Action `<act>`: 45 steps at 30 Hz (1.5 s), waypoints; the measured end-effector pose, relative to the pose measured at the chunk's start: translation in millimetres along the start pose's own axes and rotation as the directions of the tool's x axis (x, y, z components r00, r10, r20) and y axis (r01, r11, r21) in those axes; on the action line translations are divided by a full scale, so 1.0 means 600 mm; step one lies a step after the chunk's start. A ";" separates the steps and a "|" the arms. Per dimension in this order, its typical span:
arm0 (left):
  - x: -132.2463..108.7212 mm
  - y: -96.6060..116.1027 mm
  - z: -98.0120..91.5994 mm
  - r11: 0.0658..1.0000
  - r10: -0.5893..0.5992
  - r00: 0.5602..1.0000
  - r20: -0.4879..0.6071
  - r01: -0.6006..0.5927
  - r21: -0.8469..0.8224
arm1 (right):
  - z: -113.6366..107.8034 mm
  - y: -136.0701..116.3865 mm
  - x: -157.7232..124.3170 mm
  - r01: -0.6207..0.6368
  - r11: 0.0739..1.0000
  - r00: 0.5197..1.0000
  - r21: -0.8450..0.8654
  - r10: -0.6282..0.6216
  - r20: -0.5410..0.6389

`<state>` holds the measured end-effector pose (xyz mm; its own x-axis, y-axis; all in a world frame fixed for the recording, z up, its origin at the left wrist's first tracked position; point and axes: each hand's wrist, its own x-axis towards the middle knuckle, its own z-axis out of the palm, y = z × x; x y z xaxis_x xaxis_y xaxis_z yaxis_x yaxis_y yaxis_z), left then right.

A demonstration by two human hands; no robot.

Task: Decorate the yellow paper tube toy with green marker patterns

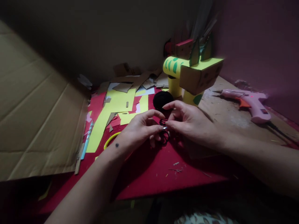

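Pinching black yarn (pixel 164 137), left hand (pixel 137 129) fingertips pressed together, right hand (pixel 190 121) pinching it too

– What is the black thread (pixel 164 137) between the left hand (pixel 140 129) and the right hand (pixel 190 121) made of?

– It looks like soft matt yarn, same as the fuzzy black ball (pixel 163 99) behind it. The table cover (pixel 163 174) at lower centre is matt red paper with small crumbs on it.

– And the big sheet (pixel 35 124) at the left of the frame?

– Brown corrugated cardboard, dull, with creases. The animal model (pixel 191 74) at upper right is rough cardboard with smooth yellow paper on top. The glue gun (pixel 249 104) at the right is smooth pink plastic, slightly glossy. The yellow scraps (pixel 116 102) are flat matt paper.
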<state>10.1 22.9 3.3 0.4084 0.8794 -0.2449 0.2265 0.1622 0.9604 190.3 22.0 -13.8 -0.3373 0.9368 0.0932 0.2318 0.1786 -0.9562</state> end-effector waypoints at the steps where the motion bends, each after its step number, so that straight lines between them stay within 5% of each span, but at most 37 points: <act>1: 0.001 0.002 0.002 0.999 0.002 1.000 -0.007 -0.002 0.036 | 0.001 0.000 0.001 0.003 1.000 1.000 0.000 -0.003 0.004; 7: 0.004 0.007 0.010 0.982 -0.003 0.997 -0.071 0.016 0.190 | 0.002 -0.004 0.002 0.013 0.999 1.000 0.043 -0.013 0.019; 12: -0.004 0.012 -0.009 0.999 -0.049 0.997 -0.054 0.050 0.012 | -0.005 -0.013 0.001 0.150 0.989 0.977 -0.020 -0.151 -0.153; 15: -0.013 0.019 -0.020 0.990 -0.061 0.997 0.042 0.066 -0.122 | -0.003 -0.015 0.003 0.192 0.980 0.981 -0.047 -0.192 0.007; 23: -0.016 0.033 -0.028 0.988 -0.048 0.995 0.083 0.060 -0.142 | -0.005 -0.025 0.011 -0.203 0.949 0.939 0.242 0.119 0.323; 45: -0.006 0.044 -0.012 0.997 0.006 0.995 -0.097 0.001 0.071 | -0.007 0.008 0.023 -0.191 0.957 0.945 0.220 0.119 0.304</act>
<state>8.1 27.0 30.5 0.3224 0.9194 -0.2253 0.2890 0.1310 0.9483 190.8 37.1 -15.7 -0.5687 0.8152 -0.1098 0.0856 -0.0741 -0.9936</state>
